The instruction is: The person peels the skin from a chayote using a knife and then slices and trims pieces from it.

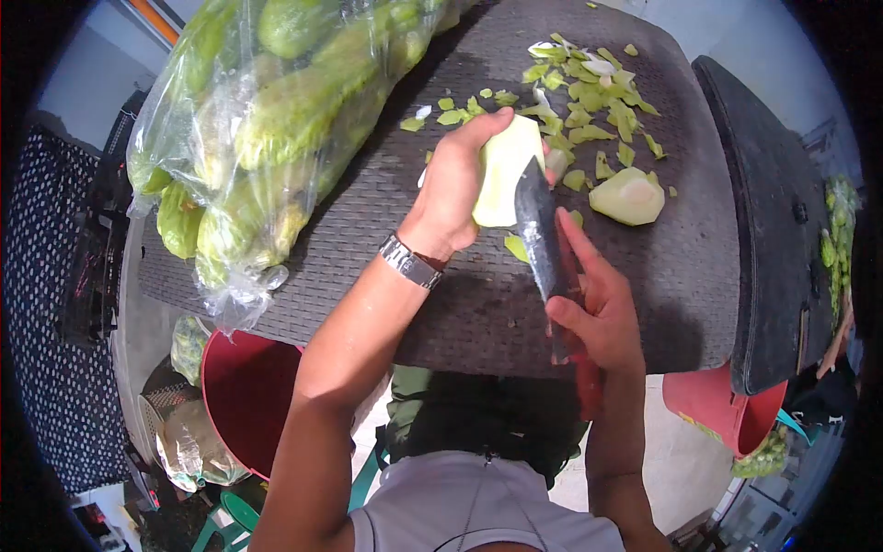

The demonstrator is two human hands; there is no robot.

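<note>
A peeled pale green chayote [501, 179] is in my left hand [455, 175], thumb along its top edge, with a metal watch on that wrist. My right hand [598, 304] is wrapped round a knife [538, 230] with a wide dark blade and a red handle. The blade lies against the chayote's right side and points away from me. To the right, another peeled chayote [628, 196] rests on the dark woven table [441, 322]. Green peel scraps [593, 97] are scattered beyond my hands.
A clear plastic bag [285, 120] full of green chayotes covers the table's left side. Below the table edge stand a red bin [248, 396] at left and a red bucket [717, 405] at right. A dark chair back [768, 221] borders the right side.
</note>
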